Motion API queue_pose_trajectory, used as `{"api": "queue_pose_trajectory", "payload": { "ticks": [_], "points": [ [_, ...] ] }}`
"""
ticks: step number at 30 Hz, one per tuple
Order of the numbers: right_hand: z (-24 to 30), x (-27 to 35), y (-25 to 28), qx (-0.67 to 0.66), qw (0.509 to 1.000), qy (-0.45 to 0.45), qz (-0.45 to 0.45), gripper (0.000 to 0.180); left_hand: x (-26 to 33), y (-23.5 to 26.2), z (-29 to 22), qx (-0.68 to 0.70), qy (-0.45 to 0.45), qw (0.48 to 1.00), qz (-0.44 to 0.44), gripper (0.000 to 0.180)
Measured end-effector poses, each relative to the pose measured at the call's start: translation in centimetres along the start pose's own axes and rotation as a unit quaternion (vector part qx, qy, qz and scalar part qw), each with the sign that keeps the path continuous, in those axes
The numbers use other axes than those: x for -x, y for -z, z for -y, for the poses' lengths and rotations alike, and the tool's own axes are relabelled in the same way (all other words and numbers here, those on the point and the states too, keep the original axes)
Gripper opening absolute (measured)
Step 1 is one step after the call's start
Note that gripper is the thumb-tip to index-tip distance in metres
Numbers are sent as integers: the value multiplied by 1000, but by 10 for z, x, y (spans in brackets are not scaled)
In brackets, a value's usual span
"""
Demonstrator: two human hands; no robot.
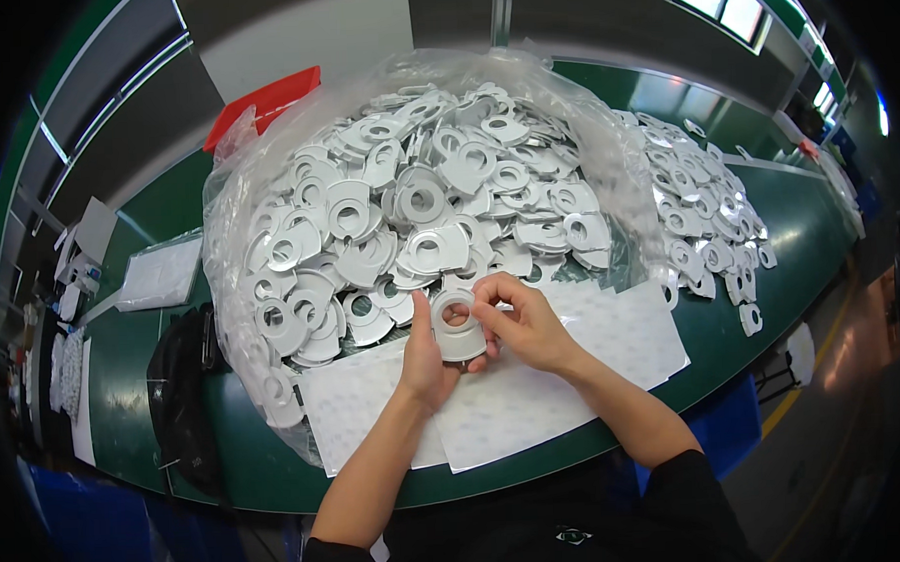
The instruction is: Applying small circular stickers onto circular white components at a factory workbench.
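A light grey plastic plate with a round ringed hole is held between my hands, over white sheets with faint spots. My left hand grips it from the left and below, thumb along its side. Fingers of my right hand are closed at its upper right edge, by the hole; whether anything small is pinched there I cannot make out. Just beyond my hands, a large heap of similar plates lies in an opened clear plastic bag.
More grey plates lie spread on the green table at the right. A red bin stands behind the bag. To the left are a black bag or cloth and a plastic-wrapped white pack. Blue bins sit below the table edge.
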State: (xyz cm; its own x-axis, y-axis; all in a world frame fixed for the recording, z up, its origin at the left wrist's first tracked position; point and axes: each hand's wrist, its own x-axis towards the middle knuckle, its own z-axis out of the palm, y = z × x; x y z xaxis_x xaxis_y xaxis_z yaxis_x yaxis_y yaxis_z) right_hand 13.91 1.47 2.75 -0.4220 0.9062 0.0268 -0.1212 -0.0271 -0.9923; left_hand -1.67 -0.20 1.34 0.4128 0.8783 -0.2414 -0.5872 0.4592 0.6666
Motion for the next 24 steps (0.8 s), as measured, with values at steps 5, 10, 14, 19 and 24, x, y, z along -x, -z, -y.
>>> {"api": "queue_pose_trajectory", "payload": {
  "ticks": [5,10,14,19,24],
  "points": [
    [1,0,0,-3,1000,-10,2,10,0,0,0,-5,-2,1000,0,76],
    [1,1,0,1,1000,5,2,9,-1,1,1,-9,-2,1000,-4,77],
    [0,1,0,0,1000,6,1,9,0,0,1,-9,0,1000,-5,77],
    [0,1,-1,-2,1000,8,1,9,0,0,1,-6,-1,1000,-8,78],
    [1,1,-1,6,1000,11,0,9,0,-2,0,-6,0,1000,-12,78]
  ]
}}
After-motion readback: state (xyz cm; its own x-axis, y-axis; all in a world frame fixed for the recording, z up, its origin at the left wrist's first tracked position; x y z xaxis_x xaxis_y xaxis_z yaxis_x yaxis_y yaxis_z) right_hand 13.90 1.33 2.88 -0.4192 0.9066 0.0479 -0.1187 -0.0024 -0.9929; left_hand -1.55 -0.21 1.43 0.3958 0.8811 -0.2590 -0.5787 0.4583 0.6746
